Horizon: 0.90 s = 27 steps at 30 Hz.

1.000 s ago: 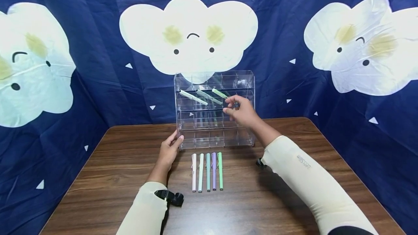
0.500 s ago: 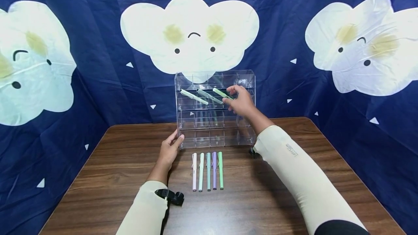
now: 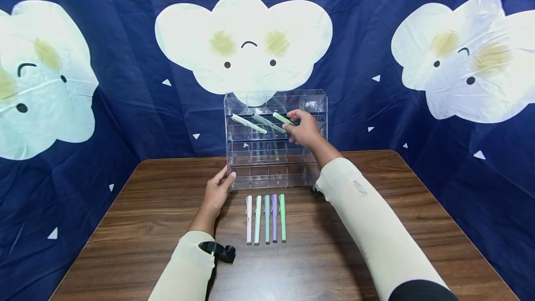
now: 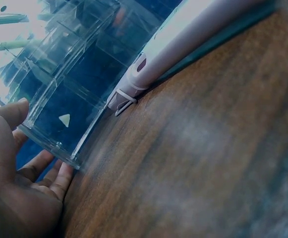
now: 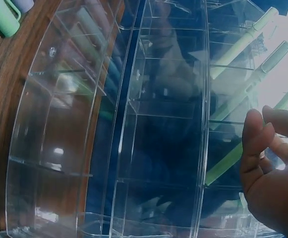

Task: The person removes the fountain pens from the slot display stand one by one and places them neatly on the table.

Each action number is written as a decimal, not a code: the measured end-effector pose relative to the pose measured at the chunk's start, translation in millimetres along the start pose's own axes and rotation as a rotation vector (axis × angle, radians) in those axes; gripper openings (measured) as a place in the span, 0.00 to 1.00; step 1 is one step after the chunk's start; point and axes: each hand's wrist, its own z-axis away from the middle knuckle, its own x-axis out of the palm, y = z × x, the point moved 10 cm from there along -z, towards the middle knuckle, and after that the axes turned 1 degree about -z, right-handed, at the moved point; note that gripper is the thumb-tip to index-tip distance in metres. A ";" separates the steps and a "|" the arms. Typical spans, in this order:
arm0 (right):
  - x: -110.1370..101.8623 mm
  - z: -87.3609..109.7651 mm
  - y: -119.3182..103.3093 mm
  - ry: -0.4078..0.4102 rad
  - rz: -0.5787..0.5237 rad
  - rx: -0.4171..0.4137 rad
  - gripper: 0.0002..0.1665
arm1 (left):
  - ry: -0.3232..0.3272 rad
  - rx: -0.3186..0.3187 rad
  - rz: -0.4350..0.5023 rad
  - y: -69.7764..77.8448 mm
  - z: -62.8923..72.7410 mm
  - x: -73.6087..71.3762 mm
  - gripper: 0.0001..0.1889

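Note:
A clear acrylic display rack [image 3: 277, 181] with stepped, divided tiers stands upright on the table. My left hand [image 3: 216, 195] holds its lower left edge, thumb in front and the other fingers round the side. My right hand [image 3: 307, 129] is at an upper tier, thumb and fingers pinching a light green pen [image 3: 281, 117] whose right part they hide. In the right wrist view this green pen [image 5: 225, 163] slants across its compartment behind the fingertips. Left of it, a pale mint pen [image 3: 248, 123] and a grey-green pen [image 3: 267, 122] lean in the same tier.
Several capped pens lie side by side before the rack: pink [image 3: 249, 219], pale mint [image 3: 257, 219], teal [image 3: 267, 219], purple [image 3: 274, 217] and green [image 3: 283, 217]. A blue cloth [image 3: 125, 106] with white clouds hangs behind the wooden table [image 3: 138, 226].
My right hand has moved slightly up and left along the upper tier, its forearm swinging left, with fingers closing at the light green pen. My left hand stays on the rack.

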 end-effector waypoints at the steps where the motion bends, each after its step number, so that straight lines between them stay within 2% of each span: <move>1: 0.6 -0.5 0.2 0.001 -0.003 -0.002 0.25 | -0.001 0.003 0.000 1.0 0.5 0.4 0.31; 12: 6.8 -3.1 5.0 0.010 -0.007 0.013 0.18 | 0.001 0.011 -0.011 6.4 2.3 1.3 0.31; 27: 5.7 -4.8 4.5 0.016 -0.049 0.008 0.14 | -0.018 0.003 -0.018 1.1 0.7 0.7 0.31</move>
